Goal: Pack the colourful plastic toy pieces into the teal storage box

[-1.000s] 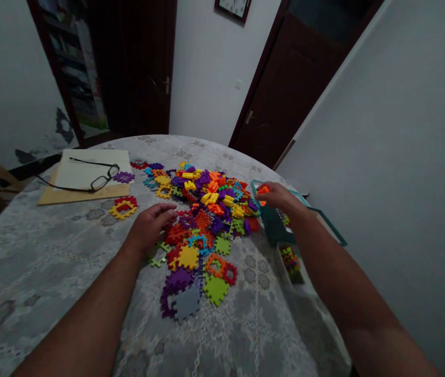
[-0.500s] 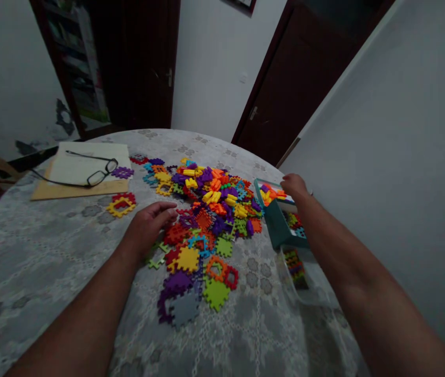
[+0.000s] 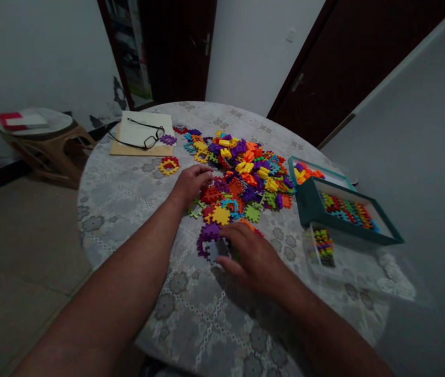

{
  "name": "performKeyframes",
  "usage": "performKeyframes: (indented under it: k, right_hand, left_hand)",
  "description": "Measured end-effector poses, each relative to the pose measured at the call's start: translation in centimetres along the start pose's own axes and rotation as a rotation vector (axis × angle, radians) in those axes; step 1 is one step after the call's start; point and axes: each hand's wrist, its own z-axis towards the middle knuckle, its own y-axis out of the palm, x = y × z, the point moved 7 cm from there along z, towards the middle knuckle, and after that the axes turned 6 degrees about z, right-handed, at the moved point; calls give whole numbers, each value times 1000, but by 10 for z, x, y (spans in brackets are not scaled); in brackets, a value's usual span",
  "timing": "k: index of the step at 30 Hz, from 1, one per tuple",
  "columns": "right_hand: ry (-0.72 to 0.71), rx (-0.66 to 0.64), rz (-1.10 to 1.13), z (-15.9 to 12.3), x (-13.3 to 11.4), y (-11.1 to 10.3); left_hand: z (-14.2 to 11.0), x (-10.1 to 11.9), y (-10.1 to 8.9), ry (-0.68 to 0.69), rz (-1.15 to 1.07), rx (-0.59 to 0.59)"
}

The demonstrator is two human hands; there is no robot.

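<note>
A heap of colourful plastic interlocking pieces (image 3: pixel 246 173) lies in the middle of a round table (image 3: pixel 128 199) under a lace cloth. My left hand (image 3: pixel 191 183) rests palm down at the heap's left edge, fingers stretched over red and green pieces. My right hand (image 3: pixel 251 255) lies flat on the pieces at the near edge, its fingers spread over a grey piece (image 3: pixel 218 248) and a purple piece (image 3: pixel 206 234). Neither hand grips anything that I can see.
A teal box (image 3: pixel 312 209) holding sorted pieces stands at the right, with its lid (image 3: pixel 296 168) behind it and a clear tub (image 3: pixel 322 246) in front. Glasses (image 3: pixel 145 137) lie on a notebook (image 3: pixel 138 141) at the far left. A low stool (image 3: pixel 45 141) stands beyond the table.
My right hand left the teal box and came down onto the near pieces. The view swung left and down, showing the floor and stool. My left hand stayed put.
</note>
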Motion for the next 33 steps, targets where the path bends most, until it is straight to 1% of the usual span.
performKeyframes:
  k: [2, 3, 5, 7, 9, 13, 16, 19, 22, 24, 26, 29, 31, 33]
  right_hand:
    - [61, -23, -61, -4, 1, 24]
    - [84, -29, -87, -4, 3, 31]
    - [104, -19, -126, -3, 7, 36]
    - [120, 27, -150, 0, 13, 31]
    - [139, 86, -167, 1, 23, 23]
    - [173, 208, -159, 0, 50, 7]
    - [177, 329, -104, -2, 72, -6]
    - [126, 434, -11, -3, 86, -18]
    - [107, 488, 120, -3, 95, -31]
    - [156, 521, 253, -4, 102, -40]
    - [239, 564, 418, -7, 108, -49]
    - [348, 588, 662, -11, 112, -58]
    - [366, 588, 759, -12, 110, -61]
    - [345, 580, 798, -11, 107, -63]
  left_hand:
    - [-1, 6, 2, 55, 92, -6]
    - [-2, 10, 3, 100, 165, -6]
    - [-7, 21, 7, 210, 342, -15]
    - [-14, 31, 14, 303, 506, -40]
    - [-21, 37, 20, 355, 611, -70]
    - [-32, 48, 25, 385, 704, -90]
    - [-37, 55, 27, 399, 734, -104]
    - [-42, 62, 31, 417, 736, -139]
    - [-50, 68, 40, 431, 730, -216]
    - [-56, 72, 49, 426, 713, -281]
    - [-62, 75, 58, 417, 692, -350]
    - [-72, 76, 74, 398, 645, -444]
    - [-78, 74, 83, 371, 601, -494]
    - [-82, 72, 89, 342, 566, -530]
